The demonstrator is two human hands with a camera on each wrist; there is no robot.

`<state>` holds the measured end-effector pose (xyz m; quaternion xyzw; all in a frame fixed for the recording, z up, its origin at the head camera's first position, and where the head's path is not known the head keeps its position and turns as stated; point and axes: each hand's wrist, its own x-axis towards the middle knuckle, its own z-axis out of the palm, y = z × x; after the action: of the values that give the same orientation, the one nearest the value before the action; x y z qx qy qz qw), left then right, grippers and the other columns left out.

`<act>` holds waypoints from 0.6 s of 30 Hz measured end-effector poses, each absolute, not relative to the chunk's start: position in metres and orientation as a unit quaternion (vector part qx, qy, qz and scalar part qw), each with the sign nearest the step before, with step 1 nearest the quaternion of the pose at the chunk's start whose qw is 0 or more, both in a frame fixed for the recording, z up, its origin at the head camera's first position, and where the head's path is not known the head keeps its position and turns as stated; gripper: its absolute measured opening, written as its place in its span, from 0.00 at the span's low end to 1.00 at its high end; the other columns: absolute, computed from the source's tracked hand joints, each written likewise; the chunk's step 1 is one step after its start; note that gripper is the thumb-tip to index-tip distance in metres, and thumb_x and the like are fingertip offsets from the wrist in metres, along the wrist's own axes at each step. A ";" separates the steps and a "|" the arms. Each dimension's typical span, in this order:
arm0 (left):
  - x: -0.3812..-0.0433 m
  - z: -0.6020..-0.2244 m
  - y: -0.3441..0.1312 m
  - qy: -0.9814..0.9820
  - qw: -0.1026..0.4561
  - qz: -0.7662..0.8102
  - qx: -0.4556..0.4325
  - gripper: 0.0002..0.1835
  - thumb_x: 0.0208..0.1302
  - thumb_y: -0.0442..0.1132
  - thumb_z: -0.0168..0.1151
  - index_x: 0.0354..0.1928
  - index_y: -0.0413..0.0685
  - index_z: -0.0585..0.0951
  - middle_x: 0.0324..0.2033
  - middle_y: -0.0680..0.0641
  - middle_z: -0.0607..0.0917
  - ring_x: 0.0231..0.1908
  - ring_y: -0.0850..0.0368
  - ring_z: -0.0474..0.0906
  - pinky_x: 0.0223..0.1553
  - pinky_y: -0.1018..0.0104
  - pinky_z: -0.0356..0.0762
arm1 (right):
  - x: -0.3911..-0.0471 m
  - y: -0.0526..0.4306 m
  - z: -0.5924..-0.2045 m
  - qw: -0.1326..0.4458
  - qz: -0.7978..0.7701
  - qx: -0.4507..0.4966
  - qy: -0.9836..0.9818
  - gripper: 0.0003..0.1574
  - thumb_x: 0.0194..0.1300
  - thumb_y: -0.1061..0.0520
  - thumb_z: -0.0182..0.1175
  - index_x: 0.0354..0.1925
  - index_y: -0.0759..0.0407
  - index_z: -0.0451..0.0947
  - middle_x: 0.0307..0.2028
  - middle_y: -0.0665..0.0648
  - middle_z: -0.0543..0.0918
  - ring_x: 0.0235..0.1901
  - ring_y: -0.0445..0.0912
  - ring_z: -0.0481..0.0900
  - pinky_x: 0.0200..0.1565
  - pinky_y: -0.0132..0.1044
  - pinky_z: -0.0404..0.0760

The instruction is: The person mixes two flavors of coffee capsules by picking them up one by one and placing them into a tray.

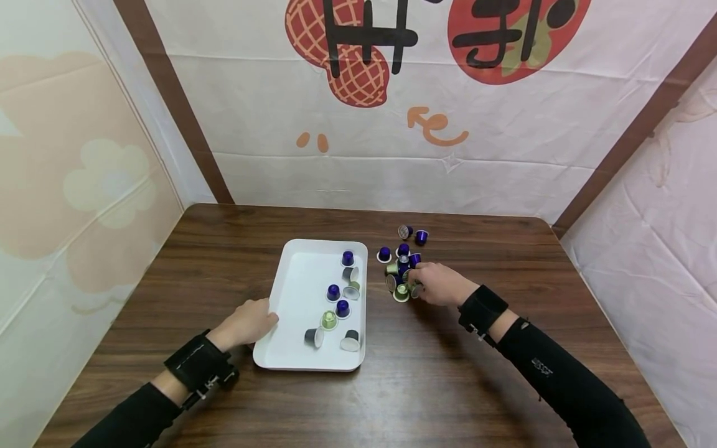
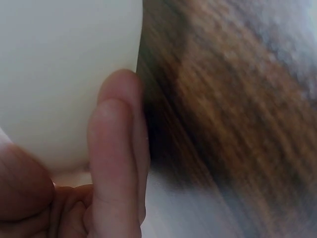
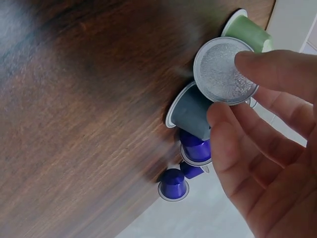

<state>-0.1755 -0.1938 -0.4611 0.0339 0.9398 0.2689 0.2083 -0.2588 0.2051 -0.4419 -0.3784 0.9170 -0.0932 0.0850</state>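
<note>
My left hand (image 1: 249,322) grips the left side of a white tray (image 1: 297,274), its fingers (image 2: 113,144) curled at the edge in the left wrist view. Several coffee capsules lie spread on the tray, among them a light green capsule (image 1: 328,320) and a blue capsule (image 1: 342,308). On the right, my right hand (image 1: 442,285) is at the near right side of a capsule pile. Its thumb lies on the silver foil lid of a coffee capsule (image 3: 215,69), pinched against the fingers. A dark grey capsule (image 3: 190,110) and a green capsule (image 3: 246,30) lie close by.
The pile stands right of the tray on a brown wooden table (image 1: 476,386). Two blue-toned capsules, one a blue capsule (image 1: 421,237), lie apart behind it. A printed cloth (image 1: 364,168) hangs along the table's far edge, with more cloth on both sides.
</note>
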 end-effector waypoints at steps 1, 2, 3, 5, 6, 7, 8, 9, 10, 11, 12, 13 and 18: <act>-0.175 -0.461 -0.194 0.940 0.208 0.268 0.034 0.20 0.67 0.36 0.45 0.53 0.24 0.69 0.26 0.43 0.77 0.20 0.56 0.77 0.19 0.64 0.75 | -0.258 0.205 -0.441 0.090 -0.094 -0.376 0.917 0.11 0.55 0.66 0.62 0.37 0.56 0.78 0.37 0.52 0.77 0.36 0.43 0.74 0.38 0.39 0.75; -0.175 -0.460 -0.194 0.940 0.209 0.269 0.033 0.20 0.67 0.36 0.45 0.53 0.24 0.69 0.26 0.43 0.77 0.20 0.56 0.77 0.19 0.64 0.75 | -0.257 0.204 -0.440 0.092 -0.094 -0.375 0.918 0.11 0.55 0.67 0.62 0.37 0.56 0.78 0.37 0.52 0.77 0.35 0.44 0.74 0.38 0.40 0.75; -0.175 -0.460 -0.194 0.939 0.210 0.270 0.033 0.20 0.67 0.36 0.45 0.53 0.24 0.69 0.26 0.43 0.77 0.21 0.56 0.77 0.19 0.64 0.75 | -0.256 0.203 -0.440 0.095 -0.094 -0.374 0.918 0.10 0.55 0.67 0.62 0.37 0.57 0.78 0.37 0.52 0.77 0.35 0.44 0.74 0.38 0.40 0.75; -0.175 -0.459 -0.193 0.939 0.210 0.270 0.033 0.20 0.67 0.36 0.45 0.53 0.25 0.69 0.26 0.43 0.77 0.21 0.56 0.77 0.19 0.64 0.75 | -0.254 0.202 -0.439 0.099 -0.090 -0.372 0.919 0.10 0.55 0.66 0.63 0.37 0.58 0.78 0.37 0.53 0.77 0.34 0.44 0.74 0.38 0.40 0.75; -0.175 -0.459 -0.194 0.939 0.209 0.269 0.034 0.20 0.67 0.36 0.45 0.53 0.24 0.69 0.26 0.43 0.77 0.21 0.56 0.77 0.19 0.63 0.75 | -0.253 0.202 -0.439 0.099 -0.086 -0.370 0.920 0.10 0.55 0.66 0.63 0.37 0.58 0.77 0.36 0.53 0.77 0.33 0.43 0.74 0.37 0.39 0.76; -0.175 -0.459 -0.194 0.940 0.209 0.269 0.035 0.20 0.67 0.36 0.45 0.53 0.24 0.69 0.26 0.43 0.77 0.21 0.56 0.77 0.19 0.64 0.75 | -0.252 0.201 -0.439 0.100 -0.081 -0.368 0.921 0.10 0.55 0.65 0.64 0.37 0.57 0.77 0.36 0.52 0.77 0.33 0.43 0.73 0.37 0.39 0.76; -0.175 -0.460 -0.194 0.940 0.210 0.268 0.035 0.20 0.67 0.36 0.45 0.53 0.24 0.69 0.27 0.43 0.78 0.21 0.56 0.77 0.19 0.64 0.75 | -0.252 0.201 -0.439 0.101 -0.077 -0.366 0.922 0.10 0.55 0.65 0.64 0.37 0.57 0.77 0.36 0.52 0.77 0.33 0.42 0.73 0.37 0.39 0.75; -0.176 -0.460 -0.194 0.940 0.209 0.268 0.035 0.20 0.67 0.36 0.45 0.53 0.24 0.68 0.27 0.43 0.78 0.21 0.56 0.77 0.19 0.64 0.75 | -0.251 0.201 -0.439 0.102 -0.073 -0.366 0.922 0.10 0.55 0.64 0.65 0.36 0.57 0.77 0.34 0.52 0.77 0.32 0.43 0.73 0.36 0.39 0.75; -0.176 -0.460 -0.194 0.940 0.209 0.267 0.034 0.20 0.67 0.36 0.45 0.53 0.24 0.68 0.27 0.42 0.78 0.21 0.56 0.77 0.19 0.64 0.75 | -0.251 0.200 -0.439 0.102 -0.069 -0.368 0.922 0.10 0.55 0.63 0.65 0.36 0.56 0.76 0.34 0.52 0.77 0.32 0.42 0.73 0.36 0.39 0.75; -0.176 -0.461 -0.194 0.940 0.209 0.267 0.033 0.21 0.67 0.36 0.45 0.53 0.23 0.68 0.27 0.42 0.77 0.21 0.56 0.77 0.19 0.64 0.75 | -0.250 0.200 -0.439 0.102 -0.066 -0.370 0.921 0.10 0.55 0.62 0.66 0.36 0.56 0.76 0.33 0.52 0.76 0.31 0.43 0.73 0.36 0.39 0.75; -0.176 -0.461 -0.194 0.940 0.209 0.267 0.033 0.21 0.67 0.36 0.45 0.53 0.23 0.68 0.27 0.42 0.77 0.21 0.56 0.77 0.19 0.64 0.75 | -0.250 0.200 -0.439 0.100 -0.062 -0.373 0.920 0.10 0.55 0.61 0.66 0.36 0.56 0.76 0.33 0.52 0.76 0.32 0.43 0.73 0.35 0.40 0.75; -0.176 -0.461 -0.194 0.940 0.208 0.267 0.032 0.21 0.67 0.36 0.45 0.53 0.23 0.68 0.27 0.42 0.77 0.21 0.56 0.77 0.19 0.64 0.75 | -0.249 0.200 -0.440 0.099 -0.059 -0.378 0.919 0.11 0.55 0.61 0.66 0.37 0.56 0.76 0.34 0.52 0.77 0.32 0.43 0.74 0.36 0.40 0.76; -0.176 -0.462 -0.194 0.940 0.211 0.268 0.028 0.21 0.67 0.36 0.45 0.54 0.24 0.68 0.26 0.43 0.77 0.20 0.56 0.77 0.18 0.64 0.74 | -0.249 0.198 -0.442 0.096 -0.045 -0.390 0.915 0.13 0.54 0.58 0.67 0.40 0.56 0.78 0.38 0.52 0.78 0.38 0.45 0.78 0.39 0.41 0.78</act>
<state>-0.1763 -0.1937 -0.4624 0.0277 0.9395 0.2685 0.2107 -0.2488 0.1978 -0.4425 -0.3896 0.9148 -0.0455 0.0963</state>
